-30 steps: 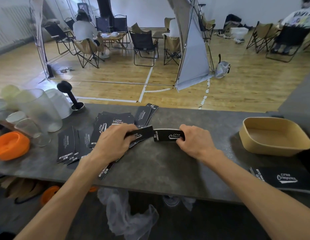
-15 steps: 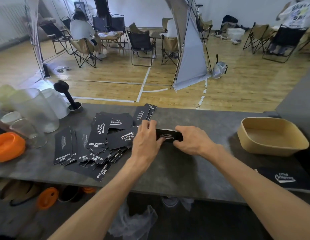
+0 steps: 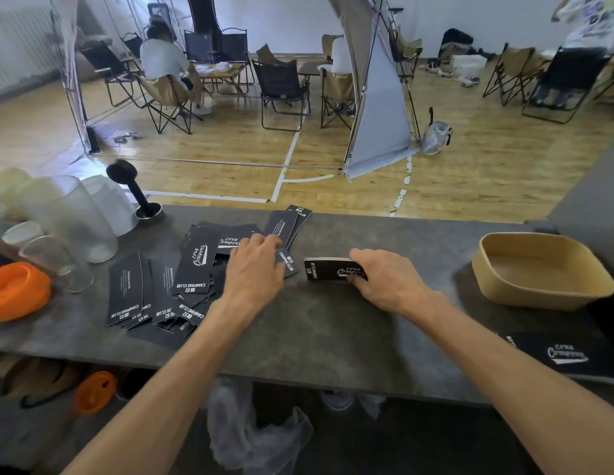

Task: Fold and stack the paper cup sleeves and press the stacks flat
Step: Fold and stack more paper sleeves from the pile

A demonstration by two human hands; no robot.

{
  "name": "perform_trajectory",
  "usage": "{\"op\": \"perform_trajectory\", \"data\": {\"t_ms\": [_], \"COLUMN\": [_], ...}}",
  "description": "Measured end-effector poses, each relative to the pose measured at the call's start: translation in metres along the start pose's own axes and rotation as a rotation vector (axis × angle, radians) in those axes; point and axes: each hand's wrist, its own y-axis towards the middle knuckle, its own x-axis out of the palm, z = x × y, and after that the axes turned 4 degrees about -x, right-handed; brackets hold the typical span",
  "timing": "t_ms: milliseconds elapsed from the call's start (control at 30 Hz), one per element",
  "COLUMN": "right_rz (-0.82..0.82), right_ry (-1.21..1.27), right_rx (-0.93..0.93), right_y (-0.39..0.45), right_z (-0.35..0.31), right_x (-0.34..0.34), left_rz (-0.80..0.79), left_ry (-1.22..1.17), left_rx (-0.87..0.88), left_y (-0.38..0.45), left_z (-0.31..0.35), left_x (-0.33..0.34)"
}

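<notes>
Far left, at nine o'clock on the dark grey stone counter [image 3: 333, 323]: a flat orange silicone lid [image 3: 17, 291], frosted plastic cups [image 3: 69, 217] and a black-handled tamper [image 3: 134, 190] behind them. Not task items.

Next, the loose spread of black printed paper cup sleeves [image 3: 195, 272], overlapping and fanned, some hanging toward the near edge. Thin card, light, springy at the crease, slick print: they will likely slide over each other, so best pinched at a short end or lifted by an edge.

The left hand [image 3: 254, 269] lies on the right side of that spread, fingers fairly straight and reaching toward twelve o'clock, resting on the sleeves, nothing pinched as far as I can see.

Just to its right, apart from the spread, the folded sleeve stack [image 3: 327, 269] sits on the counter. The right hand [image 3: 384, 279] grips its right end, thumb under or beside, fingers curled over.

At three o'clock, a tan rounded paper tray [image 3: 545, 296]; at four, another black sleeve pile [image 3: 566, 354].
</notes>
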Motion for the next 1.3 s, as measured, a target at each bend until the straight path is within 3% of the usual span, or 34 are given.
{"op": "perform_trajectory", "data": {"t_ms": [100, 367, 567, 667, 767, 967, 1300], "right_rz": [-0.012, -0.033, -0.029, -0.03, -0.035, -0.043, -0.021], "right_ry": [0.016, 0.021, 0.018, 0.018, 0.019, 0.016, 0.014], "right_rx": [0.008, 0.015, 0.022, 0.022, 0.027, 0.02, 0.024], "right_y": [0.001, 0.003, 0.002, 0.001, 0.001, 0.0, -0.002], "right_z": [0.001, 0.002, 0.0, 0.0, 0.0, -0.001, -0.003], "right_x": [-0.002, -0.001, -0.002, -0.004, -0.003, -0.004, -0.004], "left_rz": [-0.181, -0.108, -0.142, -0.194, -0.193, -0.17, -0.135], "left_ry": [0.202, 0.131, -0.319, -0.678, -0.883, -0.643, -0.341], "left_rx": [-0.017, -0.058, -0.084, -0.234, -0.403, -0.519, -0.258], "left_y": [0.005, 0.001, 0.004, 0.008, 0.005, -0.01, -0.027], "left_z": [-0.013, -0.013, 0.002, 0.007, 0.01, 0.012, 0.054], "left_x": [-0.007, -0.016, -0.047, -0.05, -0.04, -0.007, 0.016]}}
